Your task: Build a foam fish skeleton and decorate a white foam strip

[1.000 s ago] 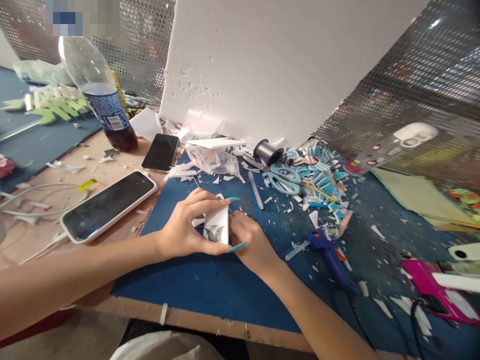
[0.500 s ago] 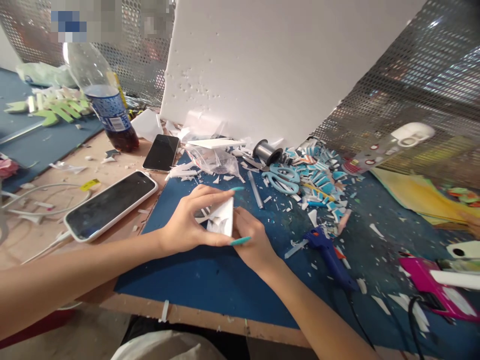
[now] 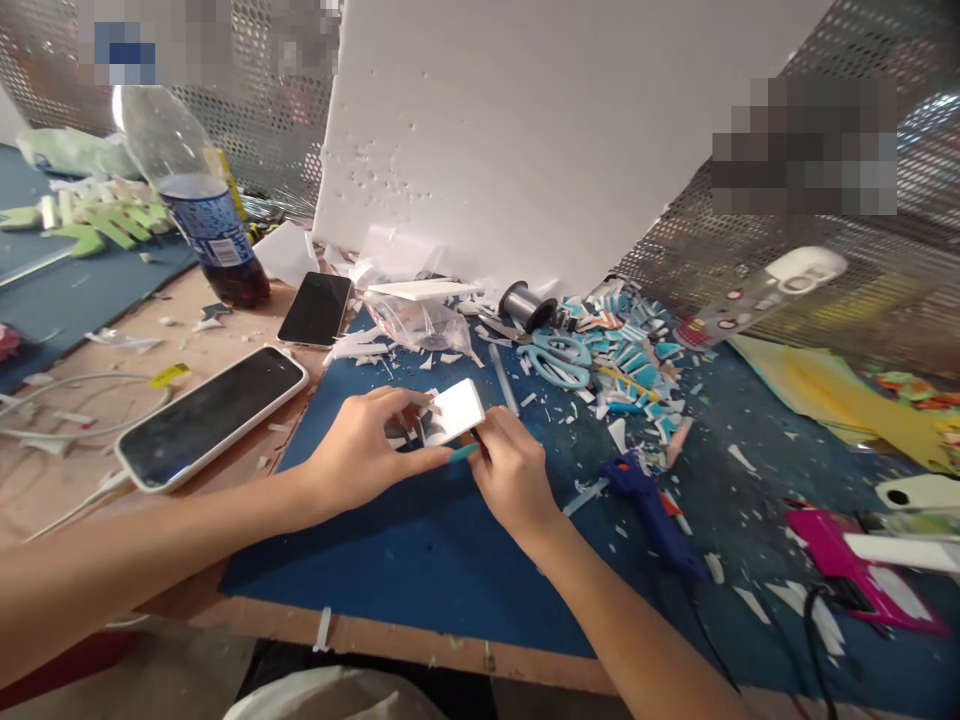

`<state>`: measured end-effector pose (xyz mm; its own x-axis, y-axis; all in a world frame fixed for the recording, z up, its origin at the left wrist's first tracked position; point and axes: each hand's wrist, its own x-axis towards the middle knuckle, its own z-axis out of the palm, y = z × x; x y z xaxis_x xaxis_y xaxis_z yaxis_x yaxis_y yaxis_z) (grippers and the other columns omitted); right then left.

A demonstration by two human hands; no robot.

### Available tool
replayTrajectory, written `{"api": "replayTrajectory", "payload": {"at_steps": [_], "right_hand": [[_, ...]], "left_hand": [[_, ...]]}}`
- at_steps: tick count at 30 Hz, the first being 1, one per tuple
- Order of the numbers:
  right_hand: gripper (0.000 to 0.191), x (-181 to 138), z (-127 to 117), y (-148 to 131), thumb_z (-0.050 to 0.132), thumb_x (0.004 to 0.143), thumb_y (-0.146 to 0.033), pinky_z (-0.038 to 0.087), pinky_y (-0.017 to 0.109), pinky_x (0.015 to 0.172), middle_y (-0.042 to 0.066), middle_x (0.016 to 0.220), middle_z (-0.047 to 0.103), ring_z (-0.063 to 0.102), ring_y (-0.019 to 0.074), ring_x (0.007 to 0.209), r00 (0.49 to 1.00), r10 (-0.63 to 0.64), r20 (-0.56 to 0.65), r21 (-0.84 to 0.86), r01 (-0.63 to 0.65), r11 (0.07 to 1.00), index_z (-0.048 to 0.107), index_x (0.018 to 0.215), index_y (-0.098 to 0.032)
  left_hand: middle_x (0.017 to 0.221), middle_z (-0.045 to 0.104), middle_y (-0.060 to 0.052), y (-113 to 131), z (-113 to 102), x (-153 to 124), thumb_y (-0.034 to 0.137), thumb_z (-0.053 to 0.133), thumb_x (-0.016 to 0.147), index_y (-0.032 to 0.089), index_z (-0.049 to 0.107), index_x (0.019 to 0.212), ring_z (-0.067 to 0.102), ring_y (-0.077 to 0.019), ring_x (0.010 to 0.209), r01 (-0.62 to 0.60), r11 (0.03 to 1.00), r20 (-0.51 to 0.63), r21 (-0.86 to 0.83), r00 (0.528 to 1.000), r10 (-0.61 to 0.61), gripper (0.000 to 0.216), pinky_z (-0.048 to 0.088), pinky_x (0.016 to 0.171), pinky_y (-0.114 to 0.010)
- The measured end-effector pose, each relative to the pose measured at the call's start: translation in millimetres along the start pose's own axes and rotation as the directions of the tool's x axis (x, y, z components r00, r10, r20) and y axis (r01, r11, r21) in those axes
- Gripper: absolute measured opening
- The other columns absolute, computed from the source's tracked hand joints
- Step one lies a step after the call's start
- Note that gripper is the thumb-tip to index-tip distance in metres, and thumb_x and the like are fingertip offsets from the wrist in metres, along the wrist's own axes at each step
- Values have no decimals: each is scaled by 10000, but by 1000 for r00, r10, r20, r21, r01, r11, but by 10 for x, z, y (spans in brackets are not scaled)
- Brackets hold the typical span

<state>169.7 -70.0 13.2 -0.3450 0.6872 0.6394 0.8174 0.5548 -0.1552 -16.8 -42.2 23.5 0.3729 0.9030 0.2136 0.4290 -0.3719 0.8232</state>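
Over the blue mat (image 3: 390,560), my left hand (image 3: 364,450) is closed around a small white box-like piece (image 3: 459,410), gripping it between thumb and fingers. A flat white face of it points up and towards me, and its hollow side is partly hidden by my fingers. My right hand (image 3: 514,470) is closed at the piece's right edge. Something thin and dark shows at its fingertips, too little of it to name. Beyond the hands lie a translucent glue stick (image 3: 503,379) and light blue scissors (image 3: 556,358).
A blue glue gun (image 3: 651,515) lies to the right, its cord trailing forward. Blue and white scraps (image 3: 637,350) are heaped behind it, beside a spool (image 3: 527,306). Two phones, one in a white case (image 3: 214,418), and a cola bottle (image 3: 214,235) occupy the left. A white board (image 3: 510,130) stands behind.
The white piece has been turned, so its flat face now shows instead of its hollow inside. My right hand has come from behind it to its right edge.
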Motion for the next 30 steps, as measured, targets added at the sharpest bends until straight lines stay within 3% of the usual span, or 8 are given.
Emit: {"api": "replayTrajectory", "payload": {"at_steps": [6,16,19,24,30], "right_hand": [[168,10,-13,-3,399,926,-124,431,275,549,39,684,520,513,181,632,999,26,36,64,-28,998,548,862,-166],[209,27,-51,-2,422,939,-144,479,291,586,71,754,593,574,192,697,996,57,64,174,-68,982,600,1047,-136],[214,30,-57,22,435,933,-135,483,291,592,57,723,585,570,187,692,997,50,51,165,-58,985,612,1052,-143],[184,29,-48,60,466,922,-139,465,274,565,33,655,546,539,171,650,998,44,33,162,-49,986,640,981,-135],[210,17,-29,64,466,916,-131,438,266,542,26,633,547,521,162,625,996,90,7,165,-90,982,665,979,-154]], "left_hand": [[686,643,-28,-9,-29,53,420,658,764,132,671,848,565,-136,613,-40,998,33,47,999,38,301,427,558,-235],[648,601,-17,-67,-13,54,431,673,762,138,649,744,538,-133,622,-82,997,-129,13,988,83,295,411,565,-237],[674,615,-25,-101,-5,65,434,696,745,131,673,818,559,-140,639,-51,998,-116,-49,992,45,313,457,589,-246],[855,646,-50,-133,-4,82,427,721,732,147,641,1119,606,-145,720,13,971,-22,-241,1000,-19,484,542,646,-251],[729,598,-26,-160,28,82,428,734,724,111,681,995,560,-126,655,29,955,1,-296,1000,-30,421,514,579,-224]]}}
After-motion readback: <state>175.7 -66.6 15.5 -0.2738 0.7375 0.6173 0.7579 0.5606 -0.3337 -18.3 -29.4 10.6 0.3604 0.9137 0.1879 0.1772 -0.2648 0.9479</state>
